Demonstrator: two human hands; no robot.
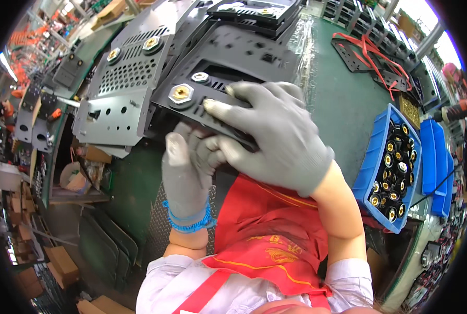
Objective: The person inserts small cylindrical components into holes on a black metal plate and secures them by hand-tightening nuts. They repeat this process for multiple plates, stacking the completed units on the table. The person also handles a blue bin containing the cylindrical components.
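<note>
Steadying matters here: I've got my right hand [280,133] over the black plate [163,96], left hand [187,167] by its near edge; can't tell if either's clamped, so go gently.

Both hands are grey-gloved. The left hand [185,175] sits toward 9 o'clock of the view's centre, its left forearm [189,242] rising from 7 o'clock; one digit points to 12, the others curl toward 2 or 3. The right hand [281,133] lies at 1 o'clock, back upward — right fingers [228,113] bent and aimed at 10, right thumb [237,153] lower. The right forearm [339,209] slants in from 5 o'clock — bare below the elbow.
</note>
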